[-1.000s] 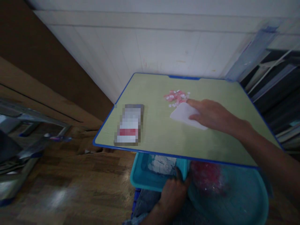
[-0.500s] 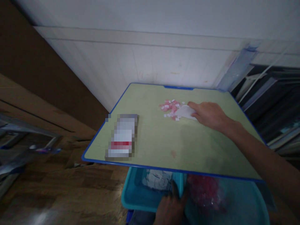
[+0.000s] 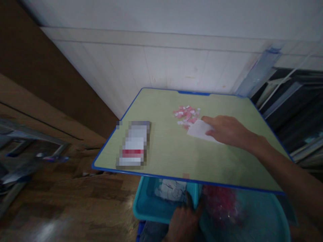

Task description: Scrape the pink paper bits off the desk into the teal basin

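My right hand [image 3: 224, 131] grips a flat white card [image 3: 200, 129] between thumb and fingers, held low over the yellow-green board [image 3: 164, 148]. Just beyond the card's left edge lies a loose pile of small pink and white pieces [image 3: 186, 114]. One small pinkish piece [image 3: 186, 176] is at the board's near edge, blurred. Below that edge, my left hand [image 3: 183, 222] is at the rim between two teal trays, with its index finger and thumb stretched apart. Its other fingers are hard to make out.
A pixelated flat object [image 3: 133, 144] lies on the board's left. The left teal tray [image 3: 148, 213] holds white pieces [image 3: 171, 190]; the right one [image 3: 264, 215] holds a red heap in clear plastic [image 3: 222, 203]. A white wall [image 3: 176, 67] stands behind.
My right hand has drawn the card slightly back toward me, away from the pile. The small pinkish piece has moved nearer to the board's near edge. My left hand stays about where it was.
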Action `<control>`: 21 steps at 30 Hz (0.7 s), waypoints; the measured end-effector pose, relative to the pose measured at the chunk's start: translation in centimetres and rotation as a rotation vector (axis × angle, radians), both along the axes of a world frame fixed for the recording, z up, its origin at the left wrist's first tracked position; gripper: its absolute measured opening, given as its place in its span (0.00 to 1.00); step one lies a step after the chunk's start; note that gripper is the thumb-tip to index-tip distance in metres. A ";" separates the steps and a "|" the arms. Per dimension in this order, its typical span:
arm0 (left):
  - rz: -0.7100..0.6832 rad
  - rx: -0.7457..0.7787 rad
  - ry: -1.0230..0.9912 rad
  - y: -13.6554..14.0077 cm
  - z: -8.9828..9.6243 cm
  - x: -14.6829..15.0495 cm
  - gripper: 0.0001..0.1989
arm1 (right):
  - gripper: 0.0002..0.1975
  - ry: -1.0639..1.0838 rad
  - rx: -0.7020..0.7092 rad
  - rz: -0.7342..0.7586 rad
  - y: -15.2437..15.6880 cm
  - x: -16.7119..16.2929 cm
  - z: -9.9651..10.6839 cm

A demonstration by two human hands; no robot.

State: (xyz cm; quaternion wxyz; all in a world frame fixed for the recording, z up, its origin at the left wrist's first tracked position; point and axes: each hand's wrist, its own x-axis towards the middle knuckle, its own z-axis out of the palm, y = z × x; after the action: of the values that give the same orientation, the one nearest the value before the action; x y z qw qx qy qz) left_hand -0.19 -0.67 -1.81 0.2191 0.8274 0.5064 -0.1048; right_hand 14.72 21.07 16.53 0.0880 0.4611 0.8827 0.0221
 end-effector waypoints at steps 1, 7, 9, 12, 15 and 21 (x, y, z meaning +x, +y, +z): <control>-0.002 0.005 0.005 0.0 0.0 0.0 0.30 | 0.23 0.019 -0.041 0.032 -0.7 0.1 -0.2; 0.003 0.030 -0.008 -0.1 0.0 -0.1 0.29 | 0.23 0.100 -0.298 0.092 -3.1 -0.2 -1.9; 0.002 0.037 -0.010 -0.1 -0.1 -0.1 0.30 | 0.22 0.109 -0.316 0.096 -3.1 -0.5 -2.1; -0.003 0.040 -0.015 -0.2 -0.3 -0.1 0.31 | 0.18 0.093 -0.240 0.184 -3.1 -1.0 -1.8; 0.001 0.034 -0.026 -0.3 -0.4 -0.1 0.31 | 0.11 0.057 -0.165 0.436 -3.6 -1.6 -1.0; 0.008 0.053 -0.011 -0.4 -0.7 0.0 0.32 | 0.12 0.105 -0.141 0.740 -4.7 -2.3 -0.4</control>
State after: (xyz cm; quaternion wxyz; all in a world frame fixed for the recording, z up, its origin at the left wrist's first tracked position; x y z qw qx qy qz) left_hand -0.16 -1.03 -2.47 0.2000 0.8315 0.5111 -0.0860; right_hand 12.46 16.32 16.09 0.0604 0.1047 0.9922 -0.0319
